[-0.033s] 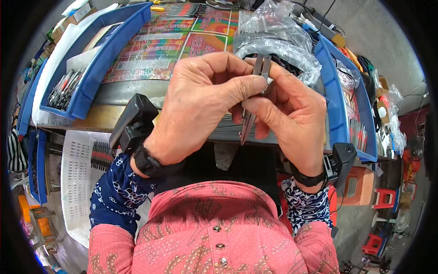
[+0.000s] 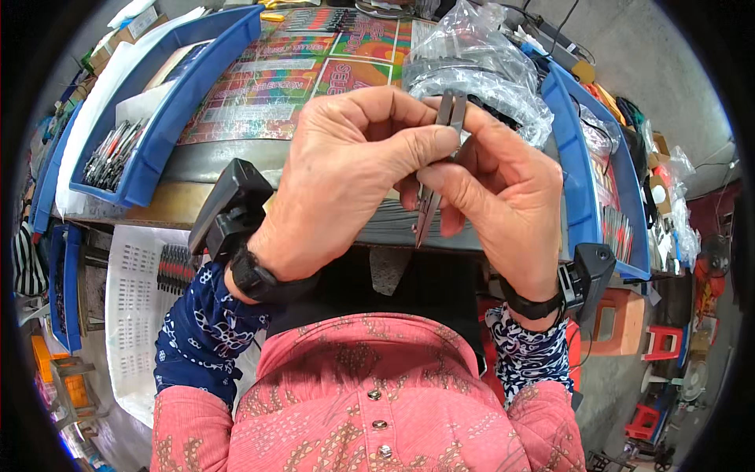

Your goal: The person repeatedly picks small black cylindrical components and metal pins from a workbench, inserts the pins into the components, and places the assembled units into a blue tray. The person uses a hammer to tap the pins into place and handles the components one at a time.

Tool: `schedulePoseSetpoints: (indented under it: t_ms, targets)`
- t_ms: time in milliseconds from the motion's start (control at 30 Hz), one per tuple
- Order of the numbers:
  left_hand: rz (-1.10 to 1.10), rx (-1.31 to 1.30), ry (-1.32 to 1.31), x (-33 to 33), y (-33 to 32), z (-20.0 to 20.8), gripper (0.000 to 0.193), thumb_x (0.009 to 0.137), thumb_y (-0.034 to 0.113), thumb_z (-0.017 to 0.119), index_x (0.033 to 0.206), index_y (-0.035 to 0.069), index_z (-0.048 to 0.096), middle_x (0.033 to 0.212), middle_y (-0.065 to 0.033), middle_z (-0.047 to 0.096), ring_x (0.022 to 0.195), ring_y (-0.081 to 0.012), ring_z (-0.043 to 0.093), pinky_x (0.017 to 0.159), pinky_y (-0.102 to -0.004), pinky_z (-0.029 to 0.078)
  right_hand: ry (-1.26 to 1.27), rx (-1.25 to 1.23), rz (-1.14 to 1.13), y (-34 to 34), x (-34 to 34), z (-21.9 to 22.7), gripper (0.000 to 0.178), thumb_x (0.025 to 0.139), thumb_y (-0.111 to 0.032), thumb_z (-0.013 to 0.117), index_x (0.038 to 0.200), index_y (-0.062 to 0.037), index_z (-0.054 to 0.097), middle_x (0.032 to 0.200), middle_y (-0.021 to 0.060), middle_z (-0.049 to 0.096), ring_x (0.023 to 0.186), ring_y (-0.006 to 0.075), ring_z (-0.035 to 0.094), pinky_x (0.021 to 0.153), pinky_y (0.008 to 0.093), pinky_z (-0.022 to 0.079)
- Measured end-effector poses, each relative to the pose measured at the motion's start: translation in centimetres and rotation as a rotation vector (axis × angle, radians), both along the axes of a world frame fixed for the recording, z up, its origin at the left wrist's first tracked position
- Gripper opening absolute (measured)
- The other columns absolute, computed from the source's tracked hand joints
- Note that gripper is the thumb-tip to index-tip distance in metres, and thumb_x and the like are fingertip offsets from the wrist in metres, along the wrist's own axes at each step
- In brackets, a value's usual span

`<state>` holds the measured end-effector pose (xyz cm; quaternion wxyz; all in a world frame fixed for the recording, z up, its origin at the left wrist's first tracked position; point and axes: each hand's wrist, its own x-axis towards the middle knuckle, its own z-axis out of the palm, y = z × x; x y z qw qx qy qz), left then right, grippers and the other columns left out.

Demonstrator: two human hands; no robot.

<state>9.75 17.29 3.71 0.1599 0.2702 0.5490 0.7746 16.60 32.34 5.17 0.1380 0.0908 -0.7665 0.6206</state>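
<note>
Barely anything has moved since the earlier frame: both hands and the piece between them sit in almost the same pose. Biggest first: worktable (image 2: 224, 161) across the top half, with a glossy multicolour printed sheet (image 2: 259, 98) lying on it. Long blue tray (image 2: 174, 118) at left, slim red-and-black pieces (image 2: 116, 153) bunched in its near end. White basket (image 2: 130, 315) below table level at left, row of dark-and-red pieces (image 2: 174, 267) inside. Second blue tray (image 2: 578, 185) at right, similar slim parts standing in it. Clear plastic bag (image 2: 472, 47) with dark contents sits just behind the hands; fingers cover part of it. Black wrist-worn units (image 2: 232, 204) on both forearms; the left one hides some of the table edge.

Grip: left hand (image 2: 338, 173) pinches the upper part of a slim dark metal piece (image 2: 427, 211), thumb on its near face. Right hand (image 2: 511, 181) closes thumb and fingers around it just lower. Piece is over the table's near edge, tilted, two prongs up, narrow end down. Middle hidden by fingers; can't tell the exact contact there.
</note>
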Motion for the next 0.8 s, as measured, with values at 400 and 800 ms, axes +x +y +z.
schedulePoseSetpoints:
  t_ms: [400,800]
  targets:
    - [0.029,0.036,0.061,-2.3,0.6,1.3,0.012,0.092,0.012,0.068,0.097,0.002,0.068,0.083,-0.0015,0.068,0.066,-0.0061,0.060,0.055,-0.0205,0.044,0.045,0.006,0.036,0.7,-2.5,1.3,0.031,0.089,-0.012,0.070,0.117,-0.0013,0.064,0.069,-0.0003,0.064,0.052,0.0024,0.053,0.045,0.0185,0.042]
    - [0.041,-0.030,0.032,-1.7,0.3,0.3,0.014,0.091,0.013,0.068,0.098,0.001,0.067,0.081,-0.0015,0.066,0.066,-0.0056,0.058,0.057,-0.0195,0.045,0.022,-0.022,0.075,0.9,-1.9,0.0,0.036,0.089,-0.013,0.071,0.122,-0.0011,0.061,0.073,0.0009,0.066,0.055,0.0024,0.055,0.046,0.0191,0.044]
